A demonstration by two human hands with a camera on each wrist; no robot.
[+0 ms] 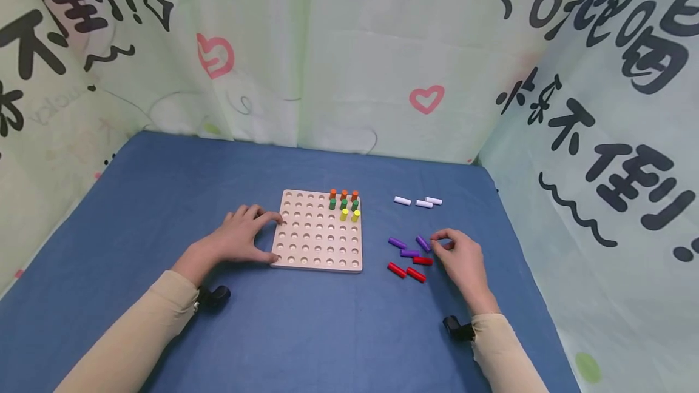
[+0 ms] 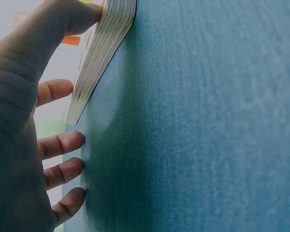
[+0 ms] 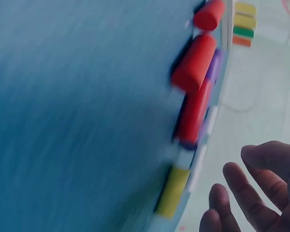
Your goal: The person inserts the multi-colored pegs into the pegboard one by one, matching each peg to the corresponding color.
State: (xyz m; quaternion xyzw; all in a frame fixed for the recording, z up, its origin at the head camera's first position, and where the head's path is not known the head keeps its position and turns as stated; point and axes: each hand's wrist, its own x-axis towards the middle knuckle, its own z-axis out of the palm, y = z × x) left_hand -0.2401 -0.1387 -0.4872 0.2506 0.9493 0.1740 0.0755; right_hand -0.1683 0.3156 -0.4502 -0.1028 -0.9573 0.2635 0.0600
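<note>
A square wooden pegboard (image 1: 317,241) lies on the table. Orange pegs (image 1: 344,193), green pegs (image 1: 344,204) and two yellow pegs (image 1: 355,216) stand in its far right holes. My left hand (image 1: 240,238) touches the board's left edge with thumb and index finger spread apart; its other fingers extend past the edge in the left wrist view. Over the table to the right hovers my right hand (image 1: 459,259), its fingers bent and apart from the thumb, holding nothing. Below those fingers lies a loose yellow peg (image 3: 173,192), hidden in the head view. A purple peg (image 1: 423,243) lies just left of this hand.
Red pegs (image 1: 397,270) and more purple pegs (image 1: 397,242) lie loose between the board and my right hand. Farther back are white pegs (image 1: 402,201). A blue cloth (image 1: 295,332) covers the table, and printed curtains (image 1: 349,47) hang around its far sides.
</note>
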